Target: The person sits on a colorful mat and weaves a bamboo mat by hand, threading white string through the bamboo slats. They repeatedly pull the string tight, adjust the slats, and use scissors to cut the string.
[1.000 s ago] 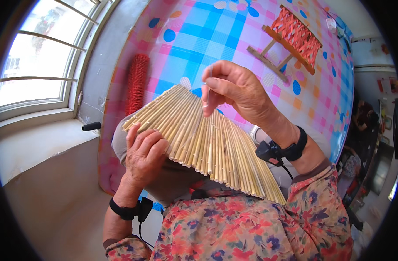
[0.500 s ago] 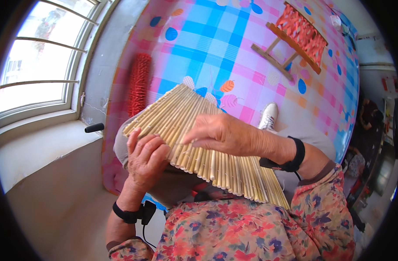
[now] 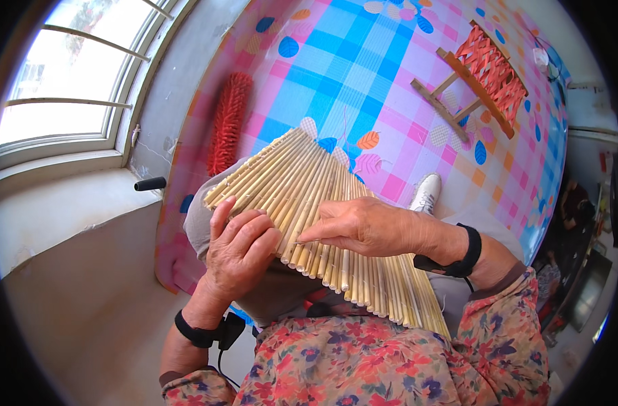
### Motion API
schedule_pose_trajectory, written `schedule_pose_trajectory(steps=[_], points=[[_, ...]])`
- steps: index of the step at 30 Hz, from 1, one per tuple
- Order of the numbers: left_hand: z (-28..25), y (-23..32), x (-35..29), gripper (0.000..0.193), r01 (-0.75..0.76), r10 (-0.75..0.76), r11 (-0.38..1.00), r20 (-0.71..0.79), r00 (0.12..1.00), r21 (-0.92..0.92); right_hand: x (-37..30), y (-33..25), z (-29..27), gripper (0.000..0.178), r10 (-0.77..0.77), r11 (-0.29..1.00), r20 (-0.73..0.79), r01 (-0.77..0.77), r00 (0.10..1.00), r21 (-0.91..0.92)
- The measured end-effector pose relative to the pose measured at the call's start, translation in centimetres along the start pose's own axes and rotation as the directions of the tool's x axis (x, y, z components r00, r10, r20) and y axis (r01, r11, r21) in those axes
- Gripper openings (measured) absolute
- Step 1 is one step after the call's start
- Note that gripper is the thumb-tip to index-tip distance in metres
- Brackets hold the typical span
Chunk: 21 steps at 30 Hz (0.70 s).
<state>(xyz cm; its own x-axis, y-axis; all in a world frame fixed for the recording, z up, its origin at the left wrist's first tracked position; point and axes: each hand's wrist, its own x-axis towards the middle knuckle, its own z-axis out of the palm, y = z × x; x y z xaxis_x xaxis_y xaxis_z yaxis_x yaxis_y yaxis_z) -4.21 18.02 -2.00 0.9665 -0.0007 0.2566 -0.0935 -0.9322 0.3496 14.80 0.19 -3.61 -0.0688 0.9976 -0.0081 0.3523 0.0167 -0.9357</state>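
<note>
Reed-stalk mat (image 3: 292,169): two-handed hold

The mat is laid across the lap (image 3: 199,227), presumably for support. Its near-left corner is grasped by the left hand (image 3: 241,247), apparently for steadiness; against the stalks (image 3: 353,277), the right hand (image 3: 368,227) is pinched, contents indiscernible. Slim, cylindrical, straw-coloured stalks are aligned side by side.

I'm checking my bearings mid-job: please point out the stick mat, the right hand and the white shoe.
Stick mat (image 3: 307,193): head view, on the sticks near its middle.
Right hand (image 3: 373,227): head view, on the back of the hand.
White shoe (image 3: 426,194): head view, on its upper.
</note>
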Motion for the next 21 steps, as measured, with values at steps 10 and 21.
schedule_pose_trajectory(steps=[10, 21], points=[[-0.2, 0.0, 0.1, 0.021, 0.003, -0.003, 1.0, 0.003, 1.0, -0.019, 0.5, 0.3, -1.2, 0.023, 0.002, 1.0, 0.108, -0.001, 0.994, -0.005], [-0.3, 0.0, 0.0, 0.02, 0.01, -0.01, 1.0, -0.001, 1.0, -0.026, 0.9, 0.1, -1.4, 0.024, 0.003, 0.999, 0.154, -0.008, 0.988, 0.033]])
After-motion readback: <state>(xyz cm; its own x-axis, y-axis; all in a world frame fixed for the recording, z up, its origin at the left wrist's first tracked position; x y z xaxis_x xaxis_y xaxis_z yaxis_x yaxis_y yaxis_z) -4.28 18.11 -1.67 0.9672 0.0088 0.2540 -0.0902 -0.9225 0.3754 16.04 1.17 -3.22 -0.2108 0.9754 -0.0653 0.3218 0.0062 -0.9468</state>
